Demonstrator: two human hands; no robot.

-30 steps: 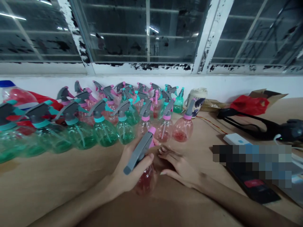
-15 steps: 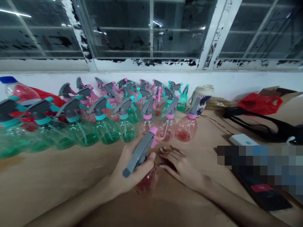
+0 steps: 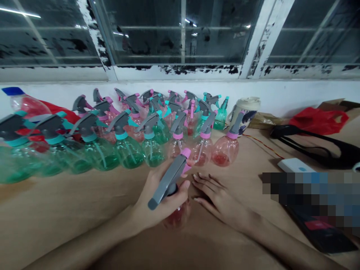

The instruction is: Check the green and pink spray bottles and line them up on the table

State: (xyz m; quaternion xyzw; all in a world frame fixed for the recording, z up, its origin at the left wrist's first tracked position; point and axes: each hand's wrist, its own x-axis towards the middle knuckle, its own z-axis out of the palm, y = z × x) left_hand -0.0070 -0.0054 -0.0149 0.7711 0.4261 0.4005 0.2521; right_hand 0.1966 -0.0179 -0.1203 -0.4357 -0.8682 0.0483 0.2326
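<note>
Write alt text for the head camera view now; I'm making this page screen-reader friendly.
A left hand grips a pink-and-grey spray bottle while the right hand lies beside it on a brown table. Behind stand rows of spray bottles, green or pink, before a white wall and dark windows.

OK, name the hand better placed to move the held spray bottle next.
Left, I'd judge: the left hand grips the spray bottle, while the right hand lies beside it, apparently empty.
</note>
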